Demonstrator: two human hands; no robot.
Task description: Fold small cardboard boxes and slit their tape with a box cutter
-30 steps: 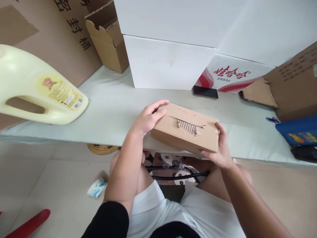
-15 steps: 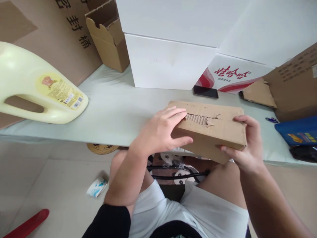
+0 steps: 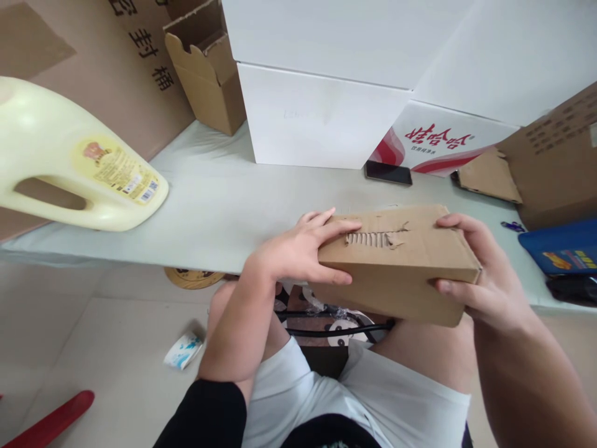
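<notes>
A brown cardboard box [image 3: 410, 255] is between my two hands, over the front edge of the table and above my lap. Its top face has a torn strip baring the corrugated layer. My left hand [image 3: 310, 249] grips the left end, fingers on top and thumb along the near side. At the right end, my right hand [image 3: 485, 274] clasps the box with the fingers on the top edge and the thumb on the near face. The box's underside is hidden.
A pale yellow jug [image 3: 107, 168] stands at the left. White cartons [image 3: 321, 118] line the back, with a phone [image 3: 388, 173] lying before them. An open cardboard box [image 3: 205, 74] is back left. A blue packet [image 3: 559, 246] lies at the right. A paper cup [image 3: 183, 350] is on the floor.
The box has come slightly nearer to me and tilted, so more of its near face shows. Both hands have moved with it, and my left hand has shifted toward its left end.
</notes>
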